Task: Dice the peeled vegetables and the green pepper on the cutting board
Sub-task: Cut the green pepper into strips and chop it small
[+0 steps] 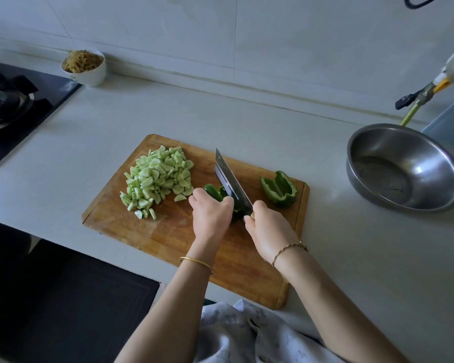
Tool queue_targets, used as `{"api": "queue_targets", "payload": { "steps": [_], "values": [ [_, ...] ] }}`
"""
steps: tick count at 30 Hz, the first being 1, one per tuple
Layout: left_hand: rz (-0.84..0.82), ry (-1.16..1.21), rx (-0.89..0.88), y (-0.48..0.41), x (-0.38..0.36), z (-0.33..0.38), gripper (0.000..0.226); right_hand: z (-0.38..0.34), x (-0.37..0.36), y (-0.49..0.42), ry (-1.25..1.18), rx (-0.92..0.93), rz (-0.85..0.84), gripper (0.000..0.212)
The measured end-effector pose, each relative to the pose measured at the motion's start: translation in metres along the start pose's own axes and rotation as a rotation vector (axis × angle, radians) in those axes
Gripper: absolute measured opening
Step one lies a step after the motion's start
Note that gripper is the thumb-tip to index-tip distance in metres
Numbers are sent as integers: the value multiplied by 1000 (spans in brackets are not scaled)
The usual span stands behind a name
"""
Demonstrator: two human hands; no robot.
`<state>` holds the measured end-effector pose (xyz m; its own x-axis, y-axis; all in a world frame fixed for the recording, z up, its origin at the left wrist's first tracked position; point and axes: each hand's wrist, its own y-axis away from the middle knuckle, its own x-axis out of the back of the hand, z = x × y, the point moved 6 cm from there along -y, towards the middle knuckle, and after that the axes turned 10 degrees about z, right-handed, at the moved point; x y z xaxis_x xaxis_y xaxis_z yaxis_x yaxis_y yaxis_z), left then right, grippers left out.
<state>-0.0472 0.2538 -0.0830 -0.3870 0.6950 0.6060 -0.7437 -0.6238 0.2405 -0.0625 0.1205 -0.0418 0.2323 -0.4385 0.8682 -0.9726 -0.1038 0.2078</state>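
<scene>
A wooden cutting board (165, 231) lies on the pale counter. On its far left sits a pile of diced pale green vegetable (156, 179). My left hand (211, 214) curls over a green pepper piece (215, 192) in the board's middle and holds it down. My right hand (269, 230) grips the handle of a cleaver (231, 180), whose blade stands against the pepper piece right beside my left knuckles. Another half of green pepper (279, 189) lies hollow side up near the board's right edge.
A steel bowl (404, 167) stands on the counter to the right. A white bowl of shredded food (84, 66) sits at the back left, beside a gas stove (13, 100). A gas valve with a yellow hose (417, 99) juts in at the far right.
</scene>
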Motion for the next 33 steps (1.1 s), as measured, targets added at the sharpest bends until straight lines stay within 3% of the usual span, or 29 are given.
{"api": "queue_targets", "payload": {
  "steps": [13,21,33],
  "values": [
    [-34,93,1,1,3,-9,38,-6,-18,-25,-56,26,87,17],
    [-13,193,-3,2,2,-17,32,20,-19,-13,-231,-83,68,17],
    [3,251,-50,8,3,-25,39,17,-19,-17,-263,-104,64,18]
  ]
}}
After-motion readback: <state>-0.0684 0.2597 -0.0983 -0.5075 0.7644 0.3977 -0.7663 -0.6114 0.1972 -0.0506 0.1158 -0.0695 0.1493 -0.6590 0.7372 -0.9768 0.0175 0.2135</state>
